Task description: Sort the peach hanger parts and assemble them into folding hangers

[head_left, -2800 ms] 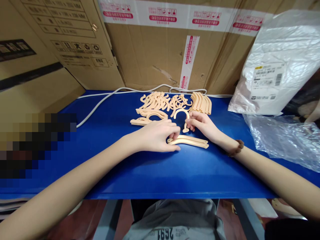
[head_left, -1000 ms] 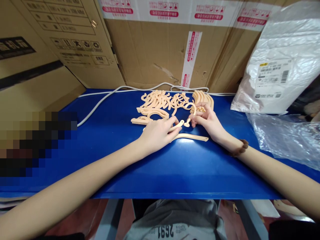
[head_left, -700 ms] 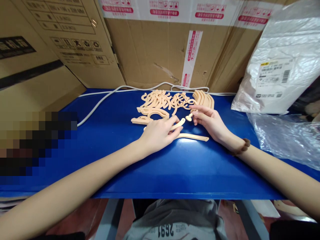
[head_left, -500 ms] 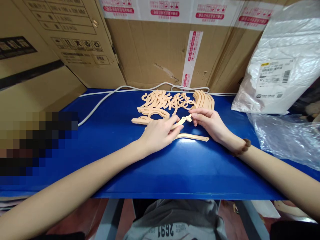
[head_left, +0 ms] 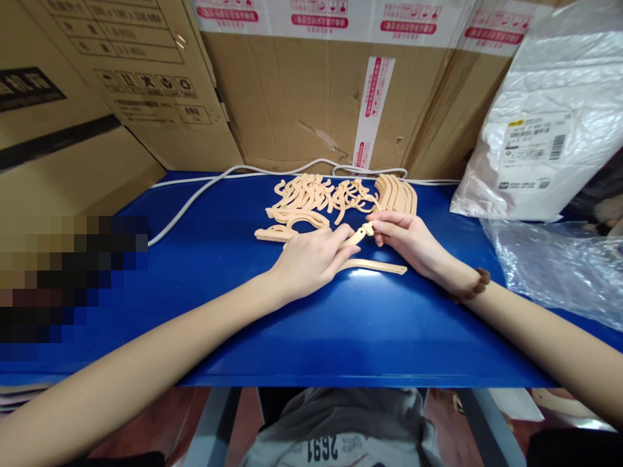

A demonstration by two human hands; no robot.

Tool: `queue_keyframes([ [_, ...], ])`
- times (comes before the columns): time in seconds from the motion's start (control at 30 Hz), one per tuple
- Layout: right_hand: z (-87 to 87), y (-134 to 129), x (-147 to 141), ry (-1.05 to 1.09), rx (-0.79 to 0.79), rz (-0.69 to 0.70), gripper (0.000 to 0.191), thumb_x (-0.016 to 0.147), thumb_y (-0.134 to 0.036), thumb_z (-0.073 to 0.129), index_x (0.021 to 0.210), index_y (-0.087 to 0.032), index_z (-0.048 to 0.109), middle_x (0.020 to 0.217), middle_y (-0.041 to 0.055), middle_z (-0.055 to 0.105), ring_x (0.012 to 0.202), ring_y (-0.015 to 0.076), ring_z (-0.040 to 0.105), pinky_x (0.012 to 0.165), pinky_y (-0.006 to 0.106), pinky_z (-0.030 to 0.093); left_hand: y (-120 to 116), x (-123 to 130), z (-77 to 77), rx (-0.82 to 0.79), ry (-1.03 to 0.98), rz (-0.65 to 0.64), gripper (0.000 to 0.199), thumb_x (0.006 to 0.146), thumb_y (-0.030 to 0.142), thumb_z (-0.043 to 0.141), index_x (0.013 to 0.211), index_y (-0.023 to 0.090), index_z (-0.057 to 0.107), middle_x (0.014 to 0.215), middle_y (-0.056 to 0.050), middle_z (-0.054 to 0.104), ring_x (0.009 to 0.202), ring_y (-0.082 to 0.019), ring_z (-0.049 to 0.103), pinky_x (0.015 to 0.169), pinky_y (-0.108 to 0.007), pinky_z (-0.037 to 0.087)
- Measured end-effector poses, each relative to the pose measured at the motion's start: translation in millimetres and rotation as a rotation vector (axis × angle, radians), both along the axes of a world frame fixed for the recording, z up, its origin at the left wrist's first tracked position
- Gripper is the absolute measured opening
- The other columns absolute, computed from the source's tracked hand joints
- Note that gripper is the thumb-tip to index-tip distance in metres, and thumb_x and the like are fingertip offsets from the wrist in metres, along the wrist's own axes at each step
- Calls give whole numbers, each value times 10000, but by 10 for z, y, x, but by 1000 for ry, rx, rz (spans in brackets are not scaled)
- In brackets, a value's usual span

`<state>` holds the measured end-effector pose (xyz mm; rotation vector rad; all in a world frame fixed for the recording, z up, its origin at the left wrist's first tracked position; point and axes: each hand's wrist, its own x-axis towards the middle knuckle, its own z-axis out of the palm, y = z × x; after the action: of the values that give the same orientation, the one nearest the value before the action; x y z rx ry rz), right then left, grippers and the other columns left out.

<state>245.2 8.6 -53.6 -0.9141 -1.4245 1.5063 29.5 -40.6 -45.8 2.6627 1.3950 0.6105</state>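
My left hand [head_left: 314, 259] is closed around a curved beige hanger arm [head_left: 357, 237], whose tip with a small hole sticks out past the fingers. At that tip, the fingertips of my right hand [head_left: 402, 237] pinch a small beige hanger piece [head_left: 368, 227], partly covered by the fingers. The two pieces meet or nearly touch; I cannot tell whether they are joined. Just below the hands lies a loose hanger arm [head_left: 377, 265]. Left of my left hand are more hanger parts [head_left: 272, 234], stacked flat.
Behind the hands, a heap of beige hooks [head_left: 304, 192] lies beside a row of curved arms [head_left: 396, 194] on the blue table [head_left: 311, 337]. A white cable [head_left: 195, 201] runs along the back. Cardboard boxes [head_left: 302, 97] wall the rear; a white mailing bag [head_left: 530, 149] and clear plastic [head_left: 555, 266] sit right.
The small piece in my right fingertips has turned and come closer against the tip of the arm. Both hands have stayed in nearly the same place.
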Motion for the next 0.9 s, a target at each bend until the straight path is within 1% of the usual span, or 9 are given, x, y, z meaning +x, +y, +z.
queue_keyframes([
  [0.2, 8, -10, -1, -37, 18, 32, 218, 743, -353, 802, 924, -232, 781, 756, -17, 639, 650, 88, 520, 659, 251, 447, -22, 18, 0, 58, 55, -34, 295, 1037, 379, 339, 1022, 170, 546, 923, -59, 681, 825, -198, 629, 680, -291, 415],
  [0.37, 16, -3, 7, 1, -19, 53, 214, 725, -338, 817, 907, -231, 778, 745, -23, 635, 651, 86, 520, 672, 252, 445, -15, 29, -4, 42, 14, -50, 296, 1045, 357, 304, 1042, 162, 526, 949, -72, 681, 829, -199, 622, 708, -297, 429],
  [0.47, 16, -4, 11, -4, -30, 52, 221, 722, -343, 819, 904, -227, 774, 748, -22, 642, 656, 89, 522, 685, 260, 443, -6, 28, -11, 43, -4, -59, 288, 1044, 351, 299, 1030, 164, 518, 932, -69, 676, 813, -199, 612, 706, -296, 425],
  [0.7, 3, 0, 13, -42, -5, 66, 216, 717, -358, 822, 885, -230, 775, 721, -29, 636, 637, 90, 509, 665, 256, 422, -12, 15, -12, 22, -22, -84, 254, 1041, 334, 303, 999, 179, 499, 900, -52, 663, 781, -186, 597, 702, -291, 420],
  [0.8, 7, 1, 6, -61, 17, 69, 210, 722, -370, 817, 873, -231, 772, 689, -35, 625, 625, 90, 506, 654, 253, 415, -4, 11, -9, 18, -7, -73, 245, 1039, 330, 304, 996, 181, 494, 902, -49, 667, 783, -184, 608, 698, -290, 420],
  [0.9, 18, -5, 3, -115, 48, 50, 227, 728, -391, 806, 873, -221, 766, 682, -31, 628, 612, 95, 497, 647, 262, 418, 6, 3, -15, 37, 62, -37, 253, 1039, 344, 307, 1009, 182, 499, 906, -52, 679, 787, -193, 628, 658, -282, 405],
])
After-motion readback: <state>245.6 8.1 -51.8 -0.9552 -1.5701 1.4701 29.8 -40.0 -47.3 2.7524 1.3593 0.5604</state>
